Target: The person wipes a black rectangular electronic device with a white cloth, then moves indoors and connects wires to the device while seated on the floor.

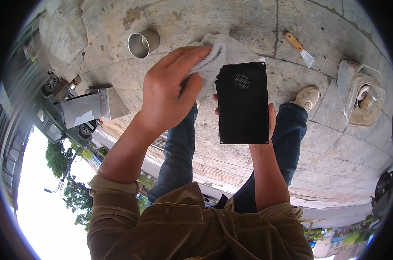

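My left hand (170,82) is closed on a light grey textured cloth (209,56), pinched between thumb and fingers. The cloth hangs by the upper left corner of a flat black rectangular panel (243,112); I cannot tell if they touch. Near its top the panel has a round patch of small holes, with small light dots at its corners. Its upper left edge looks jagged. From behind and beneath, my right hand (271,123) grips the panel, its thumb on the right edge and fingertips on the left. The panel hides most of that hand.
On the stone paving (235,17) a metal cup (143,44) lies tipped. A wooden-handled scraper (299,48) lies far right, above my shoe (308,98). A clear plastic basket (364,93) holding small containers stands right. Left is a grey metal box (94,105) near parked vehicles.
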Demonstrator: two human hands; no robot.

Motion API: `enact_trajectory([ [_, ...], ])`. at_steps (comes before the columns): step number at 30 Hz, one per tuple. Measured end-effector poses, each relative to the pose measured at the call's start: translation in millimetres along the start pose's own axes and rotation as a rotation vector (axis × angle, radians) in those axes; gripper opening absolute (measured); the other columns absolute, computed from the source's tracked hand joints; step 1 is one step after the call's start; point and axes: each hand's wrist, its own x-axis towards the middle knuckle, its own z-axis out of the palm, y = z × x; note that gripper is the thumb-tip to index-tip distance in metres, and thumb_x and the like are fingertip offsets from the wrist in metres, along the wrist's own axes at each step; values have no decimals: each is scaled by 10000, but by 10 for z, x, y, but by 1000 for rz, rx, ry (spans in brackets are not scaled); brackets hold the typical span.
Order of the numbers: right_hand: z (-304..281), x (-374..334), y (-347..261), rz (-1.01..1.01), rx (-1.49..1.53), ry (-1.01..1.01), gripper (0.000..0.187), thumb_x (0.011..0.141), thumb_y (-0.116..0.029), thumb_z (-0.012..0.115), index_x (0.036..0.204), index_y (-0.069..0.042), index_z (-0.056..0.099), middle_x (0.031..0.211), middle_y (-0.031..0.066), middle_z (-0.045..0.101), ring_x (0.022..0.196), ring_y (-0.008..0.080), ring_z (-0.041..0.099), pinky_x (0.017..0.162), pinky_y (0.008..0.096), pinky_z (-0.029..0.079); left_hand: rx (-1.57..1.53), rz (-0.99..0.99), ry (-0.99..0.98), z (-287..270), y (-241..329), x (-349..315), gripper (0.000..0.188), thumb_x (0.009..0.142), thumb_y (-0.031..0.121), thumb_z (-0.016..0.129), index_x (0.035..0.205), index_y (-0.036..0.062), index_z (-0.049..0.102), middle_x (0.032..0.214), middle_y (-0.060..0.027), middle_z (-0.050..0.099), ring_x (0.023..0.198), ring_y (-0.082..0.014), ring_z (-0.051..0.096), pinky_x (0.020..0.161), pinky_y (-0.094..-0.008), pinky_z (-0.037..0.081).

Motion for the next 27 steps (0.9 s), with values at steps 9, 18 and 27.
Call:
enact_trajectory([
  [9, -269, -209, -46, -16, 236, 298, 420, 920, -345, 468, 1212, -48, 516, 1190, 126, 574, 1103, 262, 551, 971, 402, 422, 360, 228, -262, 870, 2, -165, 386, 719, 49, 593, 1104, 74, 582, 1090, -42, 605, 916, -201, 556, 743, -345, 437],
  [18, -464, -167, -86, 15, -15, 337, 626, 902, -468, 436, 1356, -44, 358, 1334, 207, 428, 1201, 372, 452, 980, 509, 400, 193, 3, -158, 373, -174, -1, 231, 730, -10, 534, 915, 69, 648, 897, -85, 625, 767, -232, 617, 638, -321, 492],
  [27, -387, -196, -76, -74, -240, 384, 580, 881, -377, 486, 1293, 26, 414, 1210, 214, 532, 1064, 310, 569, 925, 421, 467, 289, 137, -435, 607, -274, -572, 213, 671, 38, 604, 871, 103, 638, 1041, -11, 555, 886, -210, 553, 717, -332, 476],
])
